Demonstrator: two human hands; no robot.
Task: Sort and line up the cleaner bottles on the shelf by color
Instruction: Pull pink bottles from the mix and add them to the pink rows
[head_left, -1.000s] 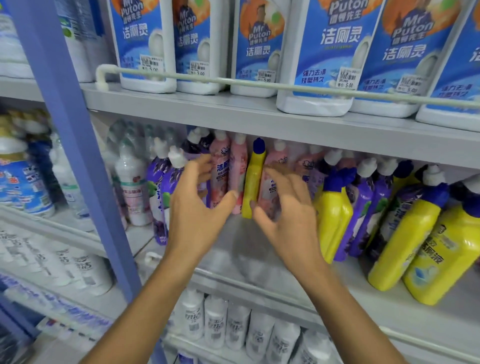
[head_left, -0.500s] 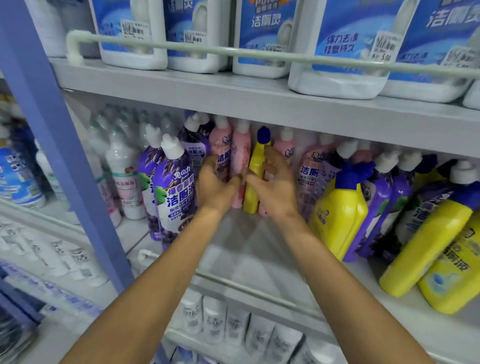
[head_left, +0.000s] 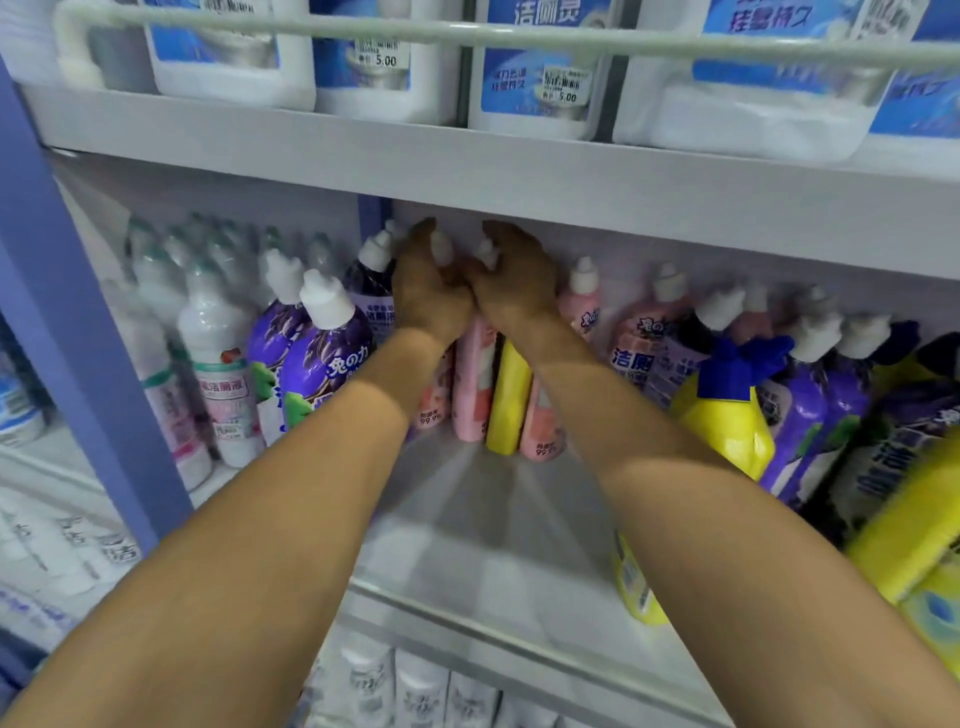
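Head view: left hand (head_left: 431, 296) and right hand (head_left: 514, 283), grips unclear, reach pink bottles (head_left: 472, 384) at shelf's (head_left: 467, 545) back; yellow bottle (head_left: 509, 400) stands unsorted among them.

We read 5.00 on price stickers (head_left: 384, 60) on two white jugs (head_left: 387, 101) at twelve o'clock, 兔の力 on a purple bottle (head_left: 327, 379) at nine o'clock, and 99.9 on a pink bottle (head_left: 543, 434) toward five o'clock.
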